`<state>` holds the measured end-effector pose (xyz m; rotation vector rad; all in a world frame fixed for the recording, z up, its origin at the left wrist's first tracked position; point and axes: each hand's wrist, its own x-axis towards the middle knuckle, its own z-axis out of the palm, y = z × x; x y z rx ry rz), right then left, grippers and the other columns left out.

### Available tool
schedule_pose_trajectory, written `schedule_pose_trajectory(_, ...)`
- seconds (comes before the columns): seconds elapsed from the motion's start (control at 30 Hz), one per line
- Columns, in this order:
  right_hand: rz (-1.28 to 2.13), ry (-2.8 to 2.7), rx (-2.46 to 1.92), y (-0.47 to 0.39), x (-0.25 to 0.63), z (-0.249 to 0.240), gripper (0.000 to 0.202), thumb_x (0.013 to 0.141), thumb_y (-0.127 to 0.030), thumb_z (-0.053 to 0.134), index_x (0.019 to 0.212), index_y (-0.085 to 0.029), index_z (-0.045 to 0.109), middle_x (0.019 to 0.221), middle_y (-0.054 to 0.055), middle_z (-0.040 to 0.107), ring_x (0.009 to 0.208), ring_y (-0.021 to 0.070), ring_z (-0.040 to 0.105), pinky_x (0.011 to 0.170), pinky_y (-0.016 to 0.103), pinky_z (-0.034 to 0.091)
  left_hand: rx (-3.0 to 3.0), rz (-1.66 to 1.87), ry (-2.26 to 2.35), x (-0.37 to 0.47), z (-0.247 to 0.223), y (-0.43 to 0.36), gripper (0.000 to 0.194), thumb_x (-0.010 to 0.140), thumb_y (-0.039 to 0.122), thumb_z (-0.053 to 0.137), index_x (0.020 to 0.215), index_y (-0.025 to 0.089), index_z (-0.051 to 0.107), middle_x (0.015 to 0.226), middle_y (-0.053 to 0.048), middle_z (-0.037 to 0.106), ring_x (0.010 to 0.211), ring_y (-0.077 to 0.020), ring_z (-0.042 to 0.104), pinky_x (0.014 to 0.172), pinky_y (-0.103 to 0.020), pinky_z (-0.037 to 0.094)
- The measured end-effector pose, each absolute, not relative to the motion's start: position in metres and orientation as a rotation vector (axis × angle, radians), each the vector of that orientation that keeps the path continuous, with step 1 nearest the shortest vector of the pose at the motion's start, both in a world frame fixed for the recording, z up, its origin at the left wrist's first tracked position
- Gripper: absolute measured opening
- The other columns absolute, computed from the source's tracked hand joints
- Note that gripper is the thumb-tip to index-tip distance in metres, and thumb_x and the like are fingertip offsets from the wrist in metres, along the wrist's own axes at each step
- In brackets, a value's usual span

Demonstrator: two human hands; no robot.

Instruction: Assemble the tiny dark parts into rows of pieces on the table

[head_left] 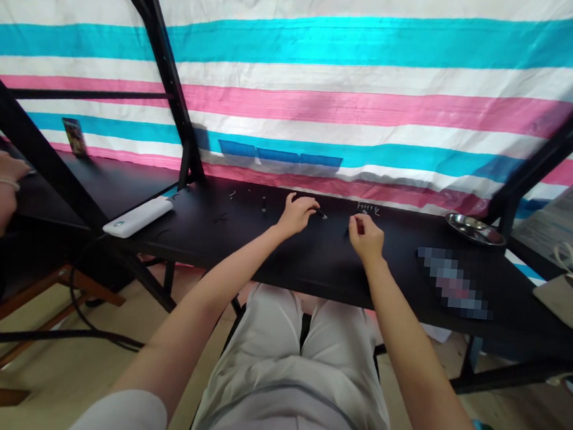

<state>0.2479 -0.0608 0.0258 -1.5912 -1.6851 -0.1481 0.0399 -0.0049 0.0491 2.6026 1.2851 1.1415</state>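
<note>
Over the black table, the fingers of my left hand are bent around one end of a small black stick with a pale tip. My right hand is closed in a pinch to its right; whatever is between those fingertips is too small to make out. Just beyond the right hand lies a cluster of tiny silvery pieces. Left of my left hand stands or lies another small black piece with a light end. Tiny white bits are scattered farther left.
A white power bank-like block lies at the table's left end. On the right are a round metal dish, a blurred-out flat object and a beige bag. Black frame posts flank the table. Another person's hand is at far left.
</note>
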Motion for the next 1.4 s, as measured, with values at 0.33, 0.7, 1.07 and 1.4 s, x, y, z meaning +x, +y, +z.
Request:
schedule_pose_trajectory(0.33,-0.067,-2.094,-1.529,-0.051,0.226,0.013,0.045,0.094,-0.04,0.034,0.132,-0.018,0.045,0.109,0.009,0.065,0.084,0.0205,0.064,0.068,0.028,0.043,1.958,1.345,1.101,0.045,0.01,-0.012,0.014,0.079,0.015,0.058,0.092,0.017,0.063,0.088,-0.004,0.069,0.087,-0.0162,0.064,0.09,-0.035,0.044)
schedule_pose_trajectory(0.7,-0.153,-2.186,-1.584,-0.048,0.223,0.009,0.035,0.096,-0.037,0.031,0.112,-0.019,0.055,0.098,0.009,0.068,0.081,0.0212,0.064,0.058,0.026,0.036,1.875,1.271,0.949,0.048,0.009,-0.013,0.014,0.077,0.014,0.059,0.09,0.014,0.063,0.083,-0.006,0.069,0.085,-0.0162,0.065,0.09,-0.035,0.046)
schedule_pose_trajectory(1.07,-0.153,-2.16,-1.602,-0.05,0.223,0.013,0.036,0.097,-0.038,0.029,0.108,-0.018,0.057,0.091,0.009,0.069,0.076,0.0201,0.064,0.059,0.025,0.036,1.887,1.243,0.955,0.048,0.006,-0.012,0.013,0.081,0.023,0.056,0.089,0.013,0.061,0.078,-0.005,0.068,0.081,-0.0149,0.063,0.087,-0.033,0.045)
schedule_pose_trajectory(1.4,-0.188,-2.15,-1.582,-0.048,0.222,0.01,0.035,0.097,-0.037,0.03,0.105,-0.017,0.057,0.089,0.009,0.069,0.075,0.0199,0.064,0.06,0.025,0.034,1.966,1.215,1.003,0.05,0.008,-0.016,0.009,0.085,0.024,0.048,0.085,0.017,0.054,0.077,-0.001,0.062,0.078,-0.0128,0.057,0.081,-0.028,0.043)
